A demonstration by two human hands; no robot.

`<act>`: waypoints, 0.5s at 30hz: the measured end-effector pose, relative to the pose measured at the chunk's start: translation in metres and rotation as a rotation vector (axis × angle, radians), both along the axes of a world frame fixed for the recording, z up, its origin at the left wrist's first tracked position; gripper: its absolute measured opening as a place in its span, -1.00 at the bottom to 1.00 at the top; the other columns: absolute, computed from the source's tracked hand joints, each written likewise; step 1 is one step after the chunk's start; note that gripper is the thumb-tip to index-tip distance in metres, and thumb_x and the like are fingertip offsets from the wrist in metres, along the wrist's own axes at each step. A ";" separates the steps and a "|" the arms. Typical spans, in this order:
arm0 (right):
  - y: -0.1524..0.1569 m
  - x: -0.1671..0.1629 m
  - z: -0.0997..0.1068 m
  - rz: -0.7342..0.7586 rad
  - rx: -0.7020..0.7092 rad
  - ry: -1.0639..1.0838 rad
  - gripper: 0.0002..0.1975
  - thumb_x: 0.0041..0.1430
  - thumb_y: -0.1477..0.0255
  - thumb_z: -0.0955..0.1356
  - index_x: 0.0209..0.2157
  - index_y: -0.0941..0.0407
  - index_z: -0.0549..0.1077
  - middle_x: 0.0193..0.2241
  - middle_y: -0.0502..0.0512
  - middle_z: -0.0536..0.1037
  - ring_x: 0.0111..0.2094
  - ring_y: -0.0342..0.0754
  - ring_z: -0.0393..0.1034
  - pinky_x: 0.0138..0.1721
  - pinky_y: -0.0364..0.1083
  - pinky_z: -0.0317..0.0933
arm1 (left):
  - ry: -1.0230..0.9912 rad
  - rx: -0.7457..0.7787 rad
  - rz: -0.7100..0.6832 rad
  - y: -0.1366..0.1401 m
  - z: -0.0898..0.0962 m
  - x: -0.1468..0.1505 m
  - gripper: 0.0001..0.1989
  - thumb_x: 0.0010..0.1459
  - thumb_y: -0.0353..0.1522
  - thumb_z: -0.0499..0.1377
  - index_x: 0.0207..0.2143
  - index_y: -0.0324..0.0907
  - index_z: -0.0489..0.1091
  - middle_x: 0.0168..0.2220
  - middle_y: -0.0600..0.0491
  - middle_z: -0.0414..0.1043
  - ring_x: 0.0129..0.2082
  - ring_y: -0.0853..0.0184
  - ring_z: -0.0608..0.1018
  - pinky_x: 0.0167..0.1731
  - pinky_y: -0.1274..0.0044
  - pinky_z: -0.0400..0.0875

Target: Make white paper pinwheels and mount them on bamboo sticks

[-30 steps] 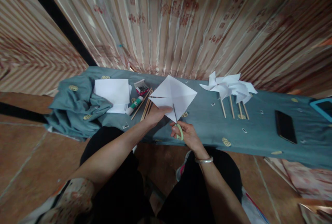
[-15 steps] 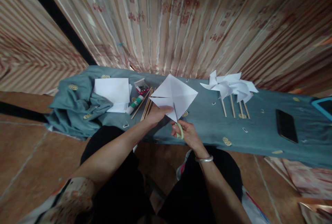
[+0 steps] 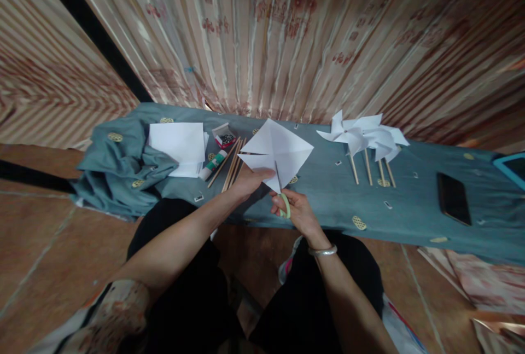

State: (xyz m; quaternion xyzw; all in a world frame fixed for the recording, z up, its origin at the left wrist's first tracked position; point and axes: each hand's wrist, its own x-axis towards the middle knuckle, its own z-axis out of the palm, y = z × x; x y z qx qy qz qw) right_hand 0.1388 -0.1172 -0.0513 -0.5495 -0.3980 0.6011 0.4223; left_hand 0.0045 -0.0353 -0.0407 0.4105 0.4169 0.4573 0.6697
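Observation:
A square of white paper (image 3: 287,146) is held up with one corner pointing toward me. My left hand (image 3: 250,180) is closed on its lower left part, thumb on top and fingers underneath. One slit runs in from the paper's left corner. My right hand (image 3: 295,206) grips scissors (image 3: 285,206) with light green handles. Their blades lie at the paper's near corner, along a line running toward its middle. Beyond my left hand, several thin wooden sticks (image 3: 233,165) rest on the cloth.
A stack of white paper (image 3: 178,146) lies at left, beside a glue stick (image 3: 213,166) and a small open box (image 3: 224,136) of metal bits. Several paper pinwheels (image 3: 365,135) on sticks lie at right. Farther right are a dark phone (image 3: 453,198) and a blue-edged device (image 3: 511,168).
Hardly anything differs. The paper has shifted very slightly and its right side tilts a little differently; both hands keep their grip in the same place.

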 end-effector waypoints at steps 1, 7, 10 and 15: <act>0.000 0.000 0.000 -0.004 -0.004 0.005 -0.56 -0.26 0.06 0.52 -0.45 0.12 0.51 -0.66 -0.05 0.48 -0.64 -0.21 0.27 -0.59 -0.20 0.16 | 0.004 0.002 0.004 0.000 0.000 0.000 -0.81 -0.28 -0.45 0.32 -0.48 -0.24 0.45 -0.48 0.02 0.50 -0.47 0.29 0.48 -0.38 0.45 0.35; 0.000 0.001 -0.003 0.010 0.027 -0.008 -0.56 -0.21 0.05 0.50 -0.43 0.12 0.52 -0.65 -0.04 0.49 -0.64 -0.20 0.27 -0.60 -0.20 0.14 | 0.011 0.009 -0.017 -0.002 0.002 0.000 -0.81 -0.28 -0.45 0.31 -0.49 -0.23 0.44 -0.51 0.04 0.48 -0.49 0.31 0.45 -0.41 0.47 0.35; 0.000 0.002 -0.004 0.029 0.052 -0.031 -0.58 -0.16 0.05 0.48 -0.41 0.11 0.52 -0.65 -0.04 0.48 -0.63 -0.20 0.27 -0.60 -0.20 0.13 | 0.000 -0.002 -0.015 -0.003 0.002 0.000 -0.78 -0.30 -0.45 0.31 -0.46 -0.24 0.44 -0.49 0.04 0.49 -0.48 0.30 0.47 -0.39 0.46 0.36; 0.000 0.003 -0.004 0.024 0.053 -0.041 -0.57 -0.18 0.02 0.48 -0.44 0.11 0.51 -0.68 -0.05 0.46 -0.64 -0.20 0.25 -0.59 -0.19 0.13 | 0.004 -0.004 -0.020 -0.003 0.001 0.000 -0.79 -0.28 -0.45 0.32 -0.47 -0.25 0.44 -0.49 0.03 0.50 -0.47 0.29 0.49 -0.36 0.45 0.36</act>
